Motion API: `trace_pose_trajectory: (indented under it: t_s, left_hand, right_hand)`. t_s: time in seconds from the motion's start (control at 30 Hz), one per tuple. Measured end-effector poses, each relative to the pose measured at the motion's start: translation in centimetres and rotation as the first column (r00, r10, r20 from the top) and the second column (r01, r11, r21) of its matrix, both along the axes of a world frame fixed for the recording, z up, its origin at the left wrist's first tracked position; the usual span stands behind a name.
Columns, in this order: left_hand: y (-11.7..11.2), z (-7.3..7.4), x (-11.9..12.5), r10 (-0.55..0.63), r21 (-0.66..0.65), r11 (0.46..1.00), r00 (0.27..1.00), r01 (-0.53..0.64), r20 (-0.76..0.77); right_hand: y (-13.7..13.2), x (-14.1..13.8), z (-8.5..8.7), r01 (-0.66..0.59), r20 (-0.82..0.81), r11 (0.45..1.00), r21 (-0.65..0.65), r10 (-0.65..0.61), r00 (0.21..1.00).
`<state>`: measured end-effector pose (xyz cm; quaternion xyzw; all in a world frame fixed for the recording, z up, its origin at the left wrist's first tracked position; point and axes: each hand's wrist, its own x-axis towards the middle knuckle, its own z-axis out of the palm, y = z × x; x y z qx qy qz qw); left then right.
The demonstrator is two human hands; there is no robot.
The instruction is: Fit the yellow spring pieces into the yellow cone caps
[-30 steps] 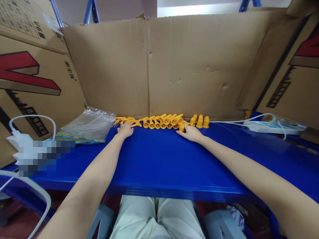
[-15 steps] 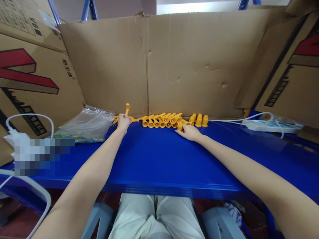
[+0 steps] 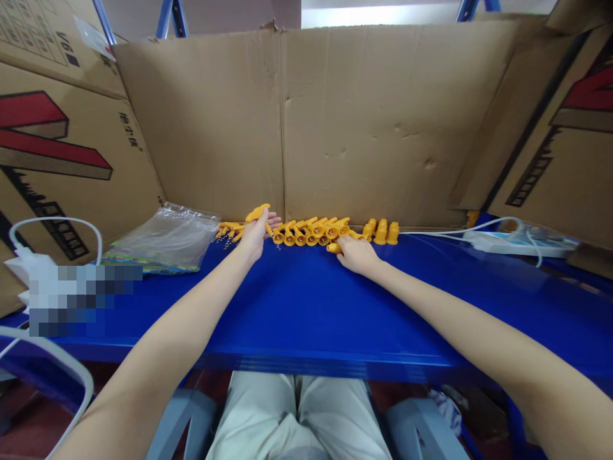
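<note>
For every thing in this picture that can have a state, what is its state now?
Left hand: shut on held piece, which is off the table.
Right hand: palm down, fingertips on loose piece; grip unclear.
Row of pieces: lying side by side along the cardboard.
Caps: three, upright.
Bag: lying flat.
Power strip: lying, white cable attached.
Cardboard: standing, creased.

A long orange-yellow plastic piece (image 3: 257, 213) is held raised and tilted in the grip of the left hand (image 3: 255, 235), above the row of orange-yellow plastic pieces (image 3: 311, 233). A short orange-yellow plastic piece (image 3: 333, 247) is gripped on its side by the right hand (image 3: 357, 255), low on the blue bench (image 3: 306, 306) just before the row.
</note>
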<state>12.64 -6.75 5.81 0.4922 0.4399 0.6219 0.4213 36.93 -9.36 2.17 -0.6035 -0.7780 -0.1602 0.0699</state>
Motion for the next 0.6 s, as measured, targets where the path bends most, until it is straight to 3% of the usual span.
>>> trace_pose_trajectory:
  t_s: [0.3, 0.43, 0.6]
  left_hand:
    - [-1.0, -1.1, 2.1, -0.151, -0.048, 0.988, 0.979, 0.145, -0.135]
    - [-1.2, -0.8, 2.2, -0.151, -0.027, 0.988, 0.984, 0.149, -0.095]
    - [-1.2, -0.5, 2.0, -0.109, 0.005, 0.994, 0.98, 0.111, -0.167]
  right_hand:
    - [-1.0, -4.2, 1.0, -0.147, -0.14, 0.988, -0.049, 0.139, 0.98]
    - [-1.0, -5.4, 1.6, -0.182, -0.202, 0.982, -0.049, 0.169, 0.965]
    - [-1.2, -6.3, 1.4, -0.225, -0.295, 0.971, -0.075, 0.194, 0.936]
